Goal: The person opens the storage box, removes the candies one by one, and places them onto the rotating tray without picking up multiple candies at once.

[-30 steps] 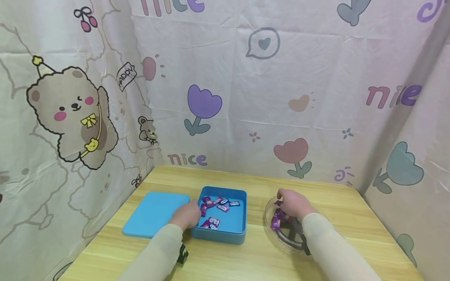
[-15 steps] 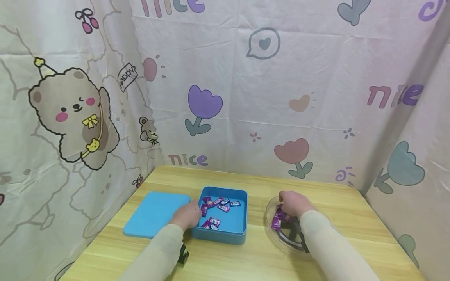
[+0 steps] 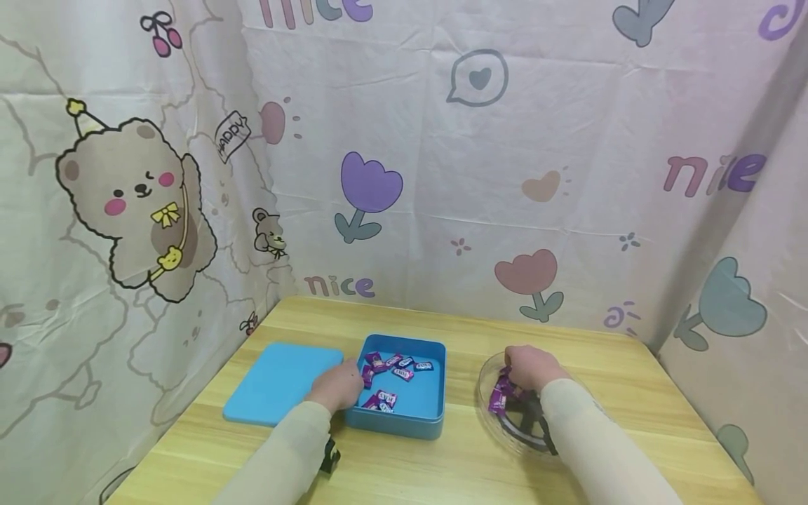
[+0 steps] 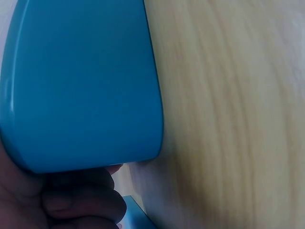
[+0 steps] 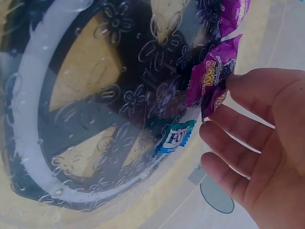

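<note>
My left hand (image 3: 339, 386) holds the left wall of an uncovered blue box (image 3: 394, 424); its fingers curl at the box's side in the left wrist view. Inside the box lie several wrapped candies (image 3: 402, 374), purple, pink and dark blue. My right hand (image 3: 533, 367) reaches into a clear dish (image 3: 487, 421) embossed with flowers. Thumb and forefinger pinch a purple wrapped candy (image 5: 213, 71) at the dish's far side. Beside it are another purple candy (image 5: 233, 16) and a teal candy (image 5: 175, 138).
A flat light blue lid (image 3: 271, 386) lies left of the box on the wooden table (image 3: 429, 470). A dark spoked ring (image 3: 522, 433) shows through the dish. A small black object (image 3: 330, 457) sits by the left sleeve. Printed curtains hang behind the table.
My right hand has dipped slightly, its fingers closer to the candies in the dish. The left hand stays at the box. The head view has shifted a little.
</note>
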`<state>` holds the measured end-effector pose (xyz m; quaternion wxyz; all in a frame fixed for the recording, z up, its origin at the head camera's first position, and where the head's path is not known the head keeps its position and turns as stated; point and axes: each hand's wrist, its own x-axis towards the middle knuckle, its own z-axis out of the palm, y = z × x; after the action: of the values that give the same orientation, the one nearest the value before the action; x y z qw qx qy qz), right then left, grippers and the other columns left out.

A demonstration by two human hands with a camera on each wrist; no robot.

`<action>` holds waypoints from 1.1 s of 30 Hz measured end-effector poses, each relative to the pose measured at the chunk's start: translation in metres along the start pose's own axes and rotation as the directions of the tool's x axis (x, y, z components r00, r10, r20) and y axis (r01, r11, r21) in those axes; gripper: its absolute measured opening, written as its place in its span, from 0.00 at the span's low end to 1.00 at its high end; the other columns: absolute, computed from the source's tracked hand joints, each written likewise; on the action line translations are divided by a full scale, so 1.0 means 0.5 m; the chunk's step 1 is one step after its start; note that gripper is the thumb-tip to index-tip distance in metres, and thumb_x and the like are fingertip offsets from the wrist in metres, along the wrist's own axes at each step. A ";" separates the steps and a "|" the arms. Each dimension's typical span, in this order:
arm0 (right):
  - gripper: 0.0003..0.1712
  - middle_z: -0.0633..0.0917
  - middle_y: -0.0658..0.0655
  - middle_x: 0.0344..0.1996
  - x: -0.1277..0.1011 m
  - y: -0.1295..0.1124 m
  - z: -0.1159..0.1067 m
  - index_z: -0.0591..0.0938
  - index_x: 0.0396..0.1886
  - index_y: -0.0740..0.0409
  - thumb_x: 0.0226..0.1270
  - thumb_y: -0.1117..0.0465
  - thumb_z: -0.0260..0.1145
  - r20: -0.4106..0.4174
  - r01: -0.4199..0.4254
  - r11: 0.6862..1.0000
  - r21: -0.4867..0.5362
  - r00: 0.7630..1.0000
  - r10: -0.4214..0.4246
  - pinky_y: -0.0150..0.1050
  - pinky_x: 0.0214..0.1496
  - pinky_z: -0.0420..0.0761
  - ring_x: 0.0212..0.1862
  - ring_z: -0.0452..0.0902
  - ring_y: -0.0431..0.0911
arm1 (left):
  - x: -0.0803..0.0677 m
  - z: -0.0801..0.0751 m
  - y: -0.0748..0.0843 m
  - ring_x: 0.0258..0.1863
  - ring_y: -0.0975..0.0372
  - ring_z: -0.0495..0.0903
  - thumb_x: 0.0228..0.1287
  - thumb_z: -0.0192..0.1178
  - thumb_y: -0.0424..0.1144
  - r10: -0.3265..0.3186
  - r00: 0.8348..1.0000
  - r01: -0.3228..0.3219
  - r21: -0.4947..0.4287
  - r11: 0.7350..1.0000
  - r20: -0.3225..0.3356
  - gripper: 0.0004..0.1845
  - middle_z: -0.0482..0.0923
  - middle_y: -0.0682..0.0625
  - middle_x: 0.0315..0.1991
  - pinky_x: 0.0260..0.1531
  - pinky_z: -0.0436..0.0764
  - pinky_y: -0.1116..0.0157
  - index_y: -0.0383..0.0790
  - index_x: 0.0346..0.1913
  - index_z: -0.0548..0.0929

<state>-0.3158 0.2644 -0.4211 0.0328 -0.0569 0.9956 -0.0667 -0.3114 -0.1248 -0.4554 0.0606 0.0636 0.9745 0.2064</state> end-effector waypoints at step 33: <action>0.11 0.83 0.50 0.37 -0.018 -0.175 -0.033 0.84 0.45 0.51 0.63 0.58 0.71 -0.145 0.243 0.968 -0.055 0.958 -0.249 0.48 0.44 0.82 0.39 0.79 0.46 | 0.003 -0.001 -0.001 0.41 0.51 0.75 0.72 0.51 0.34 0.030 1.000 -0.030 0.015 0.999 -0.010 0.22 0.79 0.38 0.57 0.53 0.78 0.43 0.24 0.64 0.73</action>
<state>-0.2988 0.1816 -0.3921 -0.0523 -0.1757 0.9815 -0.0560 -0.3130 -0.1255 -0.4552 0.0521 0.0775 0.9752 0.2004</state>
